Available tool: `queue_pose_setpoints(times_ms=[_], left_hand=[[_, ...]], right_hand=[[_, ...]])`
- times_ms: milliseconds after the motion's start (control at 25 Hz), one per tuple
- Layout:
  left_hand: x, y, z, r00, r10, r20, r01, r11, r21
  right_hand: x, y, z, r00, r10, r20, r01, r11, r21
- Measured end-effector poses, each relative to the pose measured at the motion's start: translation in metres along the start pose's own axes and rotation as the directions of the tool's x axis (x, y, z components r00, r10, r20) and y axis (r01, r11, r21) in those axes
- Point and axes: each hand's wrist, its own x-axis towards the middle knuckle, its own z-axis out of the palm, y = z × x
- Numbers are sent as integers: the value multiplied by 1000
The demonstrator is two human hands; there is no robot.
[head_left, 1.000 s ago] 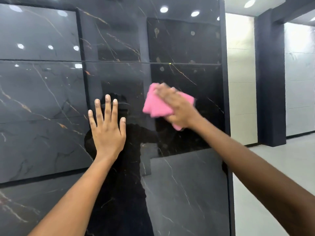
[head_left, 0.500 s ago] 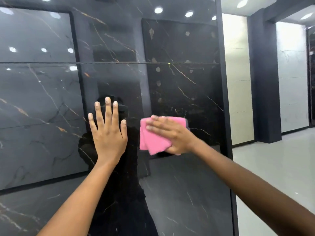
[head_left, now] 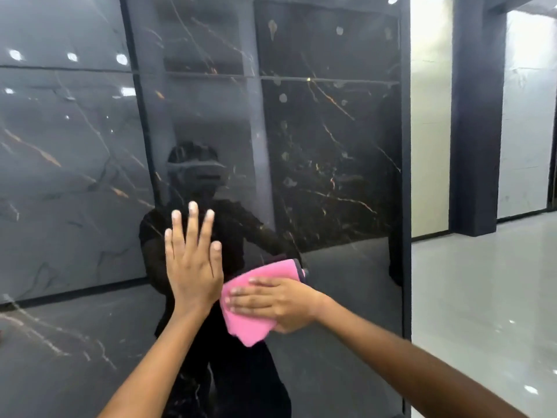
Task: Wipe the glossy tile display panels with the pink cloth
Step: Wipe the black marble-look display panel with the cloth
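Lying under the right hand's flat, straight fingers, pink cloth meets panel.

A dark pillar stands on the pale glossy floor beside cream wall tiles.

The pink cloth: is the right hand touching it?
Touching. The head view shows the right hand lying flat on the pink cloth, fingers straight across it.

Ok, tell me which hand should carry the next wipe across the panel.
The right hand: it already presses the pink cloth flat on the black panel. The left hand rests bare on the panel, holding nothing.
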Motion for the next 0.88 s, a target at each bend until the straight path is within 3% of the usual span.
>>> queue_pose_setpoints(times_ms=[40, 80, 120, 160, 200, 240, 280, 320, 360, 400, 440, 480, 520, 560, 600, 640, 680, 720, 760, 800, 840, 880], left_hand=[[-17, -7, 1, 997, 64, 41, -68, 992, 107], [-26, -12, 3, 992, 107, 63, -116, 980, 163], [-29, -14, 4, 990, 120, 70, -131, 974, 187], [-28, -14, 4, 991, 110, 71, -122, 973, 197], [-27, -13, 4, 993, 97, 67, -109, 974, 198], [-27, -12, 4, 994, 94, 61, -105, 974, 201], [-30, -11, 5, 993, 100, 54, -110, 971, 214], [-32, -12, 7, 993, 104, 53, -114, 967, 226], [-34, -13, 7, 993, 107, 57, -117, 966, 232], [-34, -14, 7, 992, 111, 59, -122, 965, 231], [-34, -13, 7, 992, 116, 55, -126, 964, 232], [-34, -13, 8, 992, 116, 51, -125, 963, 237], [-33, -13, 8, 992, 113, 53, -122, 963, 238], [-33, -13, 7, 992, 113, 55, -123, 964, 236], [-33, -13, 7, 992, 113, 56, -124, 964, 235], [-35, -13, 8, 993, 107, 56, -118, 965, 236], [-36, -12, 8, 993, 100, 54, -110, 966, 236], [-36, -12, 8, 994, 94, 56, -105, 967, 231], [-36, -12, 8, 994, 88, 60, -99, 970, 220], [-35, -12, 7, 994, 90, 65, -102, 972, 213], [-34, -13, 6, 993, 96, 68, -108, 971, 212], [-34, -12, 5, 994, 89, 68, -101, 973, 207]], right_hand=[[-13, 7, -5, 997, -60, 46, 59, 998, 22], [-20, 29, -12, 1000, -18, -7, 18, 1000, 11], [-25, 59, -24, 980, 132, -146, -133, 991, 7], [-30, 96, -39, 892, 332, -306, -339, 940, 31], [-35, 133, -61, 719, 535, -444, -560, 824, 87], [-40, 162, -77, 496, 702, -512, -716, 664, 217], [-41, 171, -84, 288, 801, -525, -783, 513, 353], [-37, 165, -78, 170, 840, -515, -798, 424, 429], [-31, 142, -64, 153, 861, -485, -806, 393, 443], [-30, 103, -41, 261, 856, -445, -801, 450, 395], [-30, 55, -16, 479, 800, -363, -754, 586, 297], [-34, 4, 7, 732, 637, -243, -614, 771, 170], [-44, -41, 22, 906, 406, -117, -402, 914, 59], [-54, -62, 31, 974, 221, -47, -219, 975, 37], [-59, -60, 29, 989, 138, -55, -134, 989, 64], [-59, -37, 20, 984, 136, -114, -130, 989, 63], [-60, -1, 13, 941, 266, -208, -262, 964, 49], [-70, 50, 15, 850, 443, -284, -443, 894, 70], [-91, 106, 23, 740, 633, -228, -637, 768, 63], [-114, 150, 30, 584, 791, -185, -787, 607, 111], [-135, 179, 38, 451, 877, -167, -850, 479, 218], [-148, 181, 52, 364, 909, -204, -860, 412, 301]])
